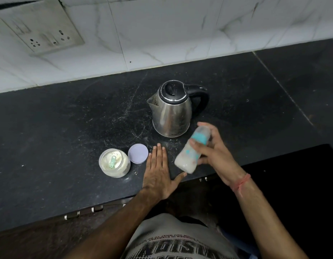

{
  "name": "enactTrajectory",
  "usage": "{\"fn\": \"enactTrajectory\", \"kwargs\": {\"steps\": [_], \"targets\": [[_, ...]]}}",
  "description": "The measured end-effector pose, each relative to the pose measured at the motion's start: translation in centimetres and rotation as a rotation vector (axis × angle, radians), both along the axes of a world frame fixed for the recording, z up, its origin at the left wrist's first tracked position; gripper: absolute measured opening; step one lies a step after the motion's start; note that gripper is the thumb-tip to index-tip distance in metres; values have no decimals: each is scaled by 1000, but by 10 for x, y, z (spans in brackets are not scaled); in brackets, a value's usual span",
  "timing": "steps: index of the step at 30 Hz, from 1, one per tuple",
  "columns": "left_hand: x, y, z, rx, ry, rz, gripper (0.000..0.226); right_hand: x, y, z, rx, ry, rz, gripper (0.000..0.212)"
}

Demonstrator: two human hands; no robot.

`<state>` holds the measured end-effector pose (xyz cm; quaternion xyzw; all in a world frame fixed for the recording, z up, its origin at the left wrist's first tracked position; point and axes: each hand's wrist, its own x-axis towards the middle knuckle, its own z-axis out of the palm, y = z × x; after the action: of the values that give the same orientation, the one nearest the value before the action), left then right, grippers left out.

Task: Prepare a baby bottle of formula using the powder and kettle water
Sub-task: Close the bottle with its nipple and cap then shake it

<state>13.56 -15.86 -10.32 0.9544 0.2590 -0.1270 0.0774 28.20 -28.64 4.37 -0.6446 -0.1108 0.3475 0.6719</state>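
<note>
My right hand grips a baby bottle with a teal collar, tilted with its cap toward the kettle and milky liquid in its lower end; the bottle looks motion-blurred. My left hand rests flat on the black counter, fingers straight, holding nothing. A steel kettle with a black lid and handle stands just beyond the bottle, lid down. To the left of my left hand stands an open jar of formula powder with a green scoop lying in it. Its lilac lid lies on the counter beside it.
The black stone counter runs along a white marble-tiled wall. A switch and socket plate is on the wall at the upper left. The counter's front edge passes just below my hands, with drawer handles under it.
</note>
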Motion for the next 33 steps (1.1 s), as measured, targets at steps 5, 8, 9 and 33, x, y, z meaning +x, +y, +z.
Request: {"fn": "enactTrajectory", "kwargs": {"steps": [5,8,9,33], "targets": [[1,0,-3,-2,4,11,128,-2,7,0,71,38,-58,67],[0,2,-5,-5,-13,-6,129,-9,10,-2,85,32,59,69],[0,3,-5,-12,-16,1,129,-9,11,-3,125,68,-41,68],[2,3,1,-36,36,-7,129,28,10,6,154,85,107,62]]}}
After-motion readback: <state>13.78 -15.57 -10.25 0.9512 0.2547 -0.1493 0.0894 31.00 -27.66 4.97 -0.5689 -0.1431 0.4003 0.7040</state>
